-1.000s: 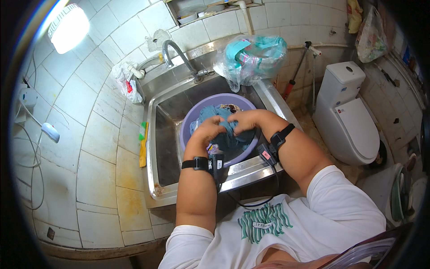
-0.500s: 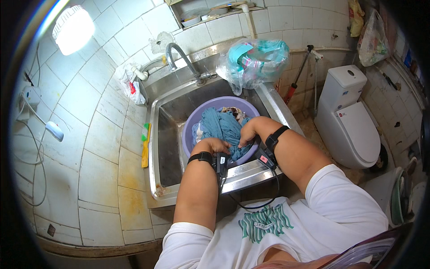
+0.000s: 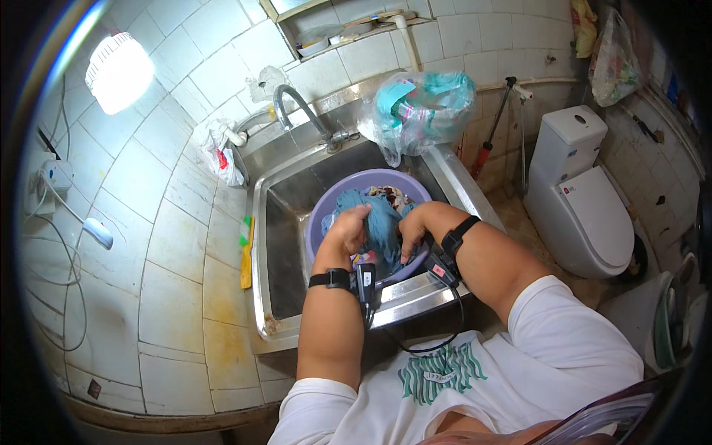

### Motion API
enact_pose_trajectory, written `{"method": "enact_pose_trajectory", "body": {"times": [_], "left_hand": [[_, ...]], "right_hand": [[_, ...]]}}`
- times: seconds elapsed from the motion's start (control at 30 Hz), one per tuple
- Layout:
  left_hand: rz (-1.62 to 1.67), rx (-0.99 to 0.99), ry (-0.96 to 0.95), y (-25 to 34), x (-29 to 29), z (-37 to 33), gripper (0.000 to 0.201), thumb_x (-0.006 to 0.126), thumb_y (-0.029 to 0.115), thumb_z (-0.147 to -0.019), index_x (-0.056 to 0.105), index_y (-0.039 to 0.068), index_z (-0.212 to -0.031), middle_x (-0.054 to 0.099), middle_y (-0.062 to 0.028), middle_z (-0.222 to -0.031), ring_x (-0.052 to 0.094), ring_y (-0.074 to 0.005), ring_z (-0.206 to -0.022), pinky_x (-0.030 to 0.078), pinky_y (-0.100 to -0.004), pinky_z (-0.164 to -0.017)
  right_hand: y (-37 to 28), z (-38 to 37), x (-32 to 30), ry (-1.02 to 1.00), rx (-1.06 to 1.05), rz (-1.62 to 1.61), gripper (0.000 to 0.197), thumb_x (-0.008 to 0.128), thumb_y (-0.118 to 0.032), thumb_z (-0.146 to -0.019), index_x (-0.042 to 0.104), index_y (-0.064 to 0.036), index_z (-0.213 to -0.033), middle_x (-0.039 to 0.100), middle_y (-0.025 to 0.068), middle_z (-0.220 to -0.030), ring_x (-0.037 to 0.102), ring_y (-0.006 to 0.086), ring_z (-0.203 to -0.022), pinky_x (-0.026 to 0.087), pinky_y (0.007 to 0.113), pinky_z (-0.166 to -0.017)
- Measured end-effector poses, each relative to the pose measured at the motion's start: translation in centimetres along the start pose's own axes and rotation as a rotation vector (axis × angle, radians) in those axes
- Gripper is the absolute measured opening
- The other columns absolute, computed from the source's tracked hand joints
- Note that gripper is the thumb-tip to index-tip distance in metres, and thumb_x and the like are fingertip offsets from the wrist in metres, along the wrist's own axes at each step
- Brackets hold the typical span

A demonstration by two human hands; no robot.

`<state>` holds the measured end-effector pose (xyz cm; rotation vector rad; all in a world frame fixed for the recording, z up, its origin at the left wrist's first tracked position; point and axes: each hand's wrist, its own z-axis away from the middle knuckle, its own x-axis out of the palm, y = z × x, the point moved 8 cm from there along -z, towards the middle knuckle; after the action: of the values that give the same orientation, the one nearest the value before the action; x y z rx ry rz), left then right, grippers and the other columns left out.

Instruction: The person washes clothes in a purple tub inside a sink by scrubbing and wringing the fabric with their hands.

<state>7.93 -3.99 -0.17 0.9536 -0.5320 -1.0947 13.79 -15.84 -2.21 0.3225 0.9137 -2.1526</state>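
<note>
A purple basin [image 3: 326, 191] stands in the steel sink, filled with wet laundry. My left hand [image 3: 351, 230], at the basin's left side, is closed around a bunch of blue cloth [image 3: 380, 222] and raises it a little. Whether the cloth is a shirt or another garment, I cannot make out. At the right side my right hand [image 3: 412, 230] points down into the laundry, its fingers curled at the edge of the same cloth and partly hidden. A brown-and-white patterned cloth [image 3: 391, 194] lies behind, and something with pink and yellow shows near my left wrist.
The metal sink [image 3: 271, 297] surrounds the basin, with a curved faucet [image 3: 293, 100] over its back left. A clear bag with teal contents [image 3: 423, 107] sits on the right back corner. A yellow-handled brush [image 3: 246, 259] leans by the left rim. A white toilet [image 3: 586, 208] stands right.
My left hand has risen and shifted back with a bunch of the blue cloth, uncovering pink and yellow material near the front. My right hand has moved slightly down, staying by the cloth's right edge.
</note>
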Motion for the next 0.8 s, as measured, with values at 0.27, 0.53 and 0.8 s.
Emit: {"method": "enact_pose_trajectory", "body": {"times": [0.27,0.53,0.8], "left_hand": [[0.845,0.496,-0.024,4.9,-1.7,1.5,0.032,0.041,0.029,-0.102,0.057,0.003,-0.11,0.064,-0.0097,-0.106,0.063,-0.0235,-0.096,0.049,-0.0391,-0.089],[0.923,0.426,0.188,3.5,-3.2,0.9,0.052,0.029,0.046,-0.1,0.054,0.006,-0.123,0.06,-0.0099,-0.122,0.058,-0.0287,-0.109,0.041,-0.0434,-0.099],[1.052,0.289,0.045,1.9,2.6,-0.2,0.032,0.039,0.028,-0.097,0.057,0.007,-0.113,0.06,-0.0157,-0.112,0.061,-0.0305,-0.1,0.053,-0.047,-0.083]], "right_hand": [[0.8,-1.0,-3.0,0.301,0.004,-0.032,0.063,0.074,-0.044,-0.077,0.062,0.0064,-0.114,0.065,0.0181,-0.113,0.063,0.0286,-0.099,0.048,0.038,-0.087],[-3.3,2.8,-7.5,0.648,-0.757,-1.026,0.026,0.065,-0.018,-0.089,0.064,-0.0028,-0.111,0.066,0.0022,-0.103,0.059,0.0106,-0.095,0.047,0.029,-0.085],[-7.6,7.3,-6.9,1.109,-0.763,-0.44,0.034,0.07,-0.02,-0.083,0.054,-0.0007,-0.106,0.062,0.0114,-0.099,0.055,0.0157,-0.092,0.046,0.032,-0.084]]}}
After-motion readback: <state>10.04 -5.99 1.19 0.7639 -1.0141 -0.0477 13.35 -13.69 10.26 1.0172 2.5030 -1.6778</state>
